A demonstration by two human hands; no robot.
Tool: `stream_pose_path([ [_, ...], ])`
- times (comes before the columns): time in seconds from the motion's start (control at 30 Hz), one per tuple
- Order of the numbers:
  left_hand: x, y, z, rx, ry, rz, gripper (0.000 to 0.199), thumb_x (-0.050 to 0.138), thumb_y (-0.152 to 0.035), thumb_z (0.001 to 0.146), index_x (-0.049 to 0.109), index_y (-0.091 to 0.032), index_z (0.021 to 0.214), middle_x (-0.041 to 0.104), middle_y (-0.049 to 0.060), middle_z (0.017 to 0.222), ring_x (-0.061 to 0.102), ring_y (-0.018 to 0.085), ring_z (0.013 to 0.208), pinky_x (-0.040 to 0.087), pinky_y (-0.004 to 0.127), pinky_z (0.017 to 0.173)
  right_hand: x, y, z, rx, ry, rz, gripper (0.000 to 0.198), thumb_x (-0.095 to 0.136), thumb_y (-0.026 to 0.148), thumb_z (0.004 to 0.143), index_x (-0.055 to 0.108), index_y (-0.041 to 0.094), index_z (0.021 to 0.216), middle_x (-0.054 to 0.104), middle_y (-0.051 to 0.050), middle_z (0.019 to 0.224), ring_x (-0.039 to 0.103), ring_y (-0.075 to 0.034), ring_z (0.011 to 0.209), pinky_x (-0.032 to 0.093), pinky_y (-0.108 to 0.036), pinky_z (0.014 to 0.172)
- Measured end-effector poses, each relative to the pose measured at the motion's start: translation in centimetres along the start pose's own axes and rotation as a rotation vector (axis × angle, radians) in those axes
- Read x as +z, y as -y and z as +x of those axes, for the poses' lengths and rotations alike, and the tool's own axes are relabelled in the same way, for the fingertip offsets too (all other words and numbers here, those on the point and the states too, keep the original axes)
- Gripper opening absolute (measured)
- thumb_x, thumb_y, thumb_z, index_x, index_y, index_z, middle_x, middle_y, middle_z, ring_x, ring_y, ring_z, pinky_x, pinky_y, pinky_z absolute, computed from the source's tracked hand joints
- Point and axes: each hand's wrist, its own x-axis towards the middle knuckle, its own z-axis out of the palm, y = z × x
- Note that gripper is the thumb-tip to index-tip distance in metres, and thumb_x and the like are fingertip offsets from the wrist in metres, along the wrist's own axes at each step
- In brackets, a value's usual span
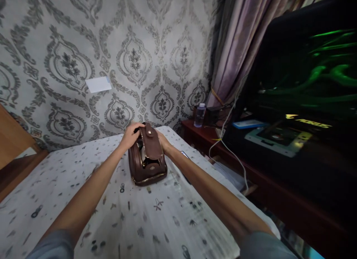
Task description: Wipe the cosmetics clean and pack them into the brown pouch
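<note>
A small dark brown leather bag point(148, 174) stands on the white patterned bedsheet, with a gold zipper running along its bottom edge. Its flap point(153, 145) carries a round metal snap near the top, and a dark gap shows beneath the flap's lower and left edges. My left hand point(131, 136) grips the bag at its upper left, fingers curled over the top of the flap. Against the bag's right side rests my right hand point(163, 140); its fingers are hidden behind the bag.
A phone point(184, 154) lies right of the bag, partly under my right forearm. On the reddish-brown table point(192, 129) stand a clear bottle point(199, 115) and a dark computer case point(281, 84) with green light inside. A white cable point(233, 154) hangs over the table's edge.
</note>
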Motion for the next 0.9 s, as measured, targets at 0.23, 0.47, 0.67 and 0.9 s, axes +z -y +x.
stream_pose_path([
  [0.23,-0.7,-0.5,-2.7,0.024,-0.042,0.065,0.021,0.057,-0.030,0.082,0.072,-0.020,0.093,0.076,0.006,0.099,0.067,0.025,0.098,0.050,0.038,0.093,0.0,0.0,-2.5,-0.077,-0.090,-0.009,0.043,0.064,0.053,0.084,0.073,0.027,0.117,0.064,-0.001,0.137,0.052,-0.025,0.134,0.029,-0.046,0.120],
  [0.47,0.1,-1.7,-5.2,0.055,-0.042,0.103,0.025,0.052,-0.019,0.082,0.073,-0.020,0.097,0.073,0.008,0.116,0.063,0.024,0.117,0.041,0.045,0.111,0.5,0.1,-4.8,-0.091,-0.140,-0.041,0.050,0.056,0.060,0.089,0.071,0.026,0.123,0.058,-0.002,0.143,0.045,-0.025,0.141,0.025,-0.045,0.122],
  [0.67,0.7,-3.7,-10.1,0.103,-0.031,0.148,0.039,0.041,-0.023,0.093,0.065,-0.021,0.125,0.057,0.009,0.143,0.040,0.023,0.144,0.027,0.049,0.122,1.0,-0.5,-6.3,-0.138,-0.201,-0.055,0.059,0.055,0.065,0.087,0.069,0.024,0.126,0.055,-0.004,0.146,0.044,-0.024,0.141,0.024,-0.044,0.123],
  [0.9,2.7,-6.2,-14.7,0.165,-0.006,0.416,0.053,0.053,-0.044,0.095,0.044,-0.030,0.146,0.032,0.009,0.162,0.016,0.031,0.153,0.022,0.056,0.122,1.1,-0.7,-7.3,-0.186,-0.203,-0.031,0.060,0.051,0.066,0.088,0.070,0.022,0.124,0.059,-0.007,0.141,0.050,-0.024,0.137,0.029,-0.044,0.121],
])
